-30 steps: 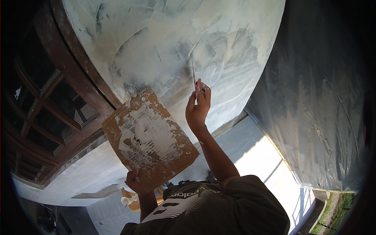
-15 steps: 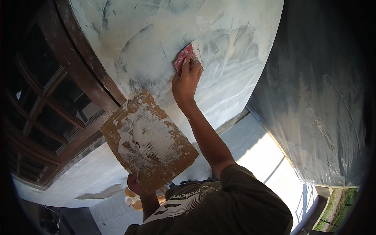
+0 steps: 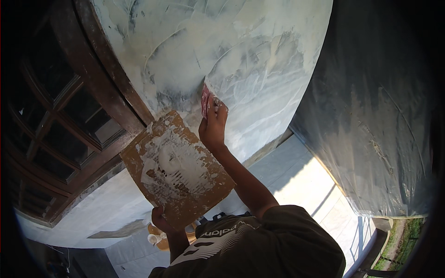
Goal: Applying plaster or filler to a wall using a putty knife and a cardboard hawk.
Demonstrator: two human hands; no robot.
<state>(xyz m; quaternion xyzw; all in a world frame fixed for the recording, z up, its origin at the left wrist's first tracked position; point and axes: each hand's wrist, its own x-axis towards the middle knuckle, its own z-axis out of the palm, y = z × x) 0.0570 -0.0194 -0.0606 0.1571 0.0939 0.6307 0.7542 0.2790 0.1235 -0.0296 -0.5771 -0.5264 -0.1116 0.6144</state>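
Note:
My left hand (image 3: 162,219) grips the lower edge of a brown board (image 3: 204,204), with the fingers beneath it hidden. Wet white putty (image 3: 174,157) is smeared over the board's upper face. Beyond and to the right, my right hand (image 3: 213,125) is closed around a red putty scraper (image 3: 205,103). Its edge lies against a wall (image 3: 250,60) streaked with white and grey putty. White smudges show on the scraper and on my fingers.
A brown wooden window frame (image 3: 104,83) with dark panes borders the wall on the left. Plastic sheeting (image 3: 366,139) hangs at the right. Pale floor tiles (image 3: 324,197) lie below, partly sunlit. Behind my left arm is a round orange-brown object (image 3: 162,242).
My right hand has drawn the scraper down the wall and slightly left, nearer the board, and its tilt has changed. My left hand and the board have stayed almost in place.

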